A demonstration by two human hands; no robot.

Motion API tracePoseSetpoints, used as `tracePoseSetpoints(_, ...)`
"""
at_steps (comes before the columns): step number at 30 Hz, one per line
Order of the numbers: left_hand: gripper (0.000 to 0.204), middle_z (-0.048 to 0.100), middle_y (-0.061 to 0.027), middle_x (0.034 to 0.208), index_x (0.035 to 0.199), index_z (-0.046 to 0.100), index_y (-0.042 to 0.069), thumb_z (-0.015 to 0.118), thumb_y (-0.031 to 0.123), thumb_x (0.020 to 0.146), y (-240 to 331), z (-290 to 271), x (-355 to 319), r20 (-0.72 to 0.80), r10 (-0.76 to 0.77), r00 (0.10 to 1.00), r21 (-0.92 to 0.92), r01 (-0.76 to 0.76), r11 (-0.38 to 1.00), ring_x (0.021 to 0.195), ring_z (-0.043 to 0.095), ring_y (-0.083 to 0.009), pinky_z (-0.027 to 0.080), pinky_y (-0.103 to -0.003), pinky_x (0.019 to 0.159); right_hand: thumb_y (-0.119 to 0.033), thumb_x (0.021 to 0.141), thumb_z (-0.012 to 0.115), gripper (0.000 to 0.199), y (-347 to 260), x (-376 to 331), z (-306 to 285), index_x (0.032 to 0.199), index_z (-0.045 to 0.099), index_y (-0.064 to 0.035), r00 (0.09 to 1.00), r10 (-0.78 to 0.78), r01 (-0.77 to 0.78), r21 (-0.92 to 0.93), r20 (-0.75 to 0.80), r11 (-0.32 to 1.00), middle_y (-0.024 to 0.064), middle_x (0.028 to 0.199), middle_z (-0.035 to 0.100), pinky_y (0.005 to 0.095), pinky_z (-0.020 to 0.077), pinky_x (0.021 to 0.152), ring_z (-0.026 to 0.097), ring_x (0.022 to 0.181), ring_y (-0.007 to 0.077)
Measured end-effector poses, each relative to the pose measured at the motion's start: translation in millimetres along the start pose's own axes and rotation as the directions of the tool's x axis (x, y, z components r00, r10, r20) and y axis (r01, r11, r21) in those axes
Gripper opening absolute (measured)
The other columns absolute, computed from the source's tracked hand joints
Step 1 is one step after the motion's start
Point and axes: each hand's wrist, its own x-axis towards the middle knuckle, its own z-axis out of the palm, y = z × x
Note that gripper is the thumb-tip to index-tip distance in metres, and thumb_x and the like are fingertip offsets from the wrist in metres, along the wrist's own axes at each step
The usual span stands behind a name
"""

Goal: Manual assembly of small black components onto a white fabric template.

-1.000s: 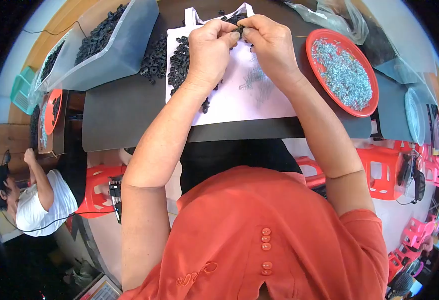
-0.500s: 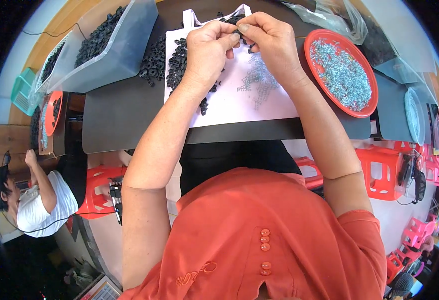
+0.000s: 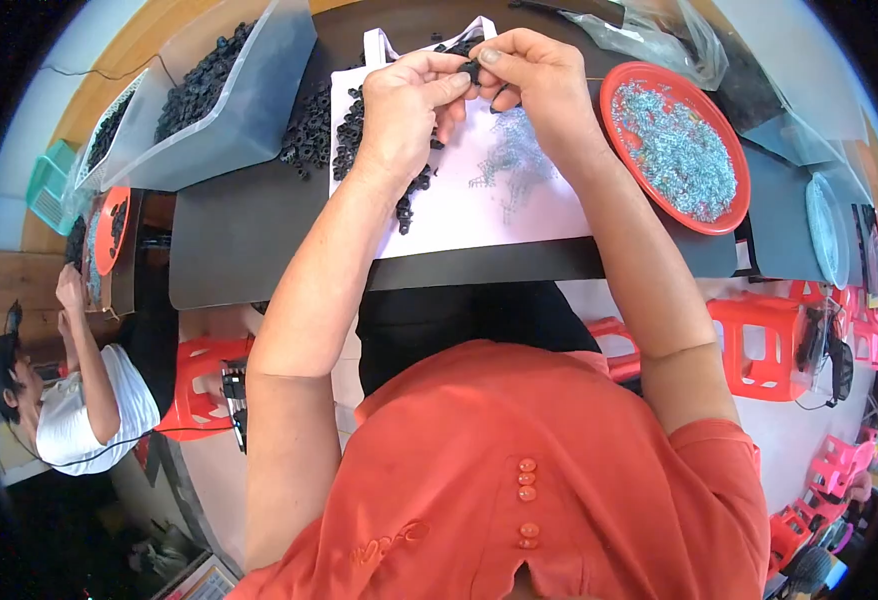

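My left hand (image 3: 406, 108) and my right hand (image 3: 542, 88) meet over the far part of a white cloth bag (image 3: 439, 220) lying flat on the table. Between their fingertips is a small black plastic part (image 3: 471, 71), with the left thumb and fingers pinching it. The right thumb and forefinger press at its other side; anything tiny in them is hidden. Another dark bit shows by the right hand's lower fingers. Loose black plastic parts (image 3: 351, 140) heap along the bag's left side. Small silvery pieces, like fine springs (image 3: 514, 160), lie scattered under the right wrist.
A translucent bin (image 3: 224, 140) of black parts stands at the left. On the right sits a red round tray (image 3: 609, 120) full of silvery pieces, with a clear plastic bag (image 3: 649, 45) behind it. Another person (image 3: 99, 410) works at the far left. Red stools (image 3: 754, 345) stand below.
My left hand has shifted slightly left and down, and the black part shows more clearly between the fingertips. The other person's hand at the left has moved a little.
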Motion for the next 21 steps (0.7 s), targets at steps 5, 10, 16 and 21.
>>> tracePoseSetpoints(5,0.017,0.066,-0.0116,0.081,0.104,0.06,-0.008,0.059,0.002,0.091,-1.9,-1.2,2.7,0.016,-0.057,0.998,-0.1,0.058,0.993,0.055,0.055,-0.0105,0.04,-0.021,0.043,-0.013,0.088,0.066,0.013,4.0,3.1,-0.3,0.089,0.068,0.0005,1.0,0.015,-0.015,-0.022,0.0,1.0,0.0023,0.07,0.062,0.0204,0.0465,0.052,0.056,0.061,0.0067)
tracePoseSetpoints(10,0.015,0.066,-0.0126,0.081,0.102,0.06,-0.009,0.058,0.001,0.091,1.2,-0.8,3.6,0.023,-0.049,0.999,-0.086,0.05,0.995,0.055,0.056,-0.0113,0.041,-0.021,0.044,-0.012,0.088,0.066,0.014,1.3,5.2,-3.1,0.088,0.068,0.0011,1.0,0.013,-0.012,-0.032,0.014,0.999,0.0023,0.069,0.061,0.0211,0.0466,0.052,0.056,0.061,0.0068)
tracePoseSetpoints(16,0.016,0.065,-0.0125,0.082,0.102,0.06,-0.009,0.058,0.001,0.091,0.7,-3.5,4.4,0.034,-0.051,0.998,-0.149,0.055,0.987,0.055,0.055,-0.0113,0.042,-0.021,0.045,-0.014,0.089,0.064,0.015,2.1,5.5,-2.7,0.09,0.069,0.0006,0.998,-0.036,0.04,-0.096,0.047,0.995,0.0018,0.069,0.061,0.0222,0.0467,0.053,0.055,0.062,0.0067)
tracePoseSetpoints(21,0.016,0.065,-0.0123,0.081,0.102,0.06,-0.009,0.058,0.002,0.091,1.6,-5.6,-0.4,0.029,-0.05,0.998,-0.146,0.054,0.988,0.056,0.055,-0.0114,0.042,-0.021,0.045,-0.015,0.09,0.063,0.016,-2.6,-1.0,0.7,0.093,0.069,0.0001,0.997,-0.058,0.064,-0.104,0.057,0.992,0.0016,0.071,0.062,0.0216,0.0458,0.053,0.055,0.063,0.0066)
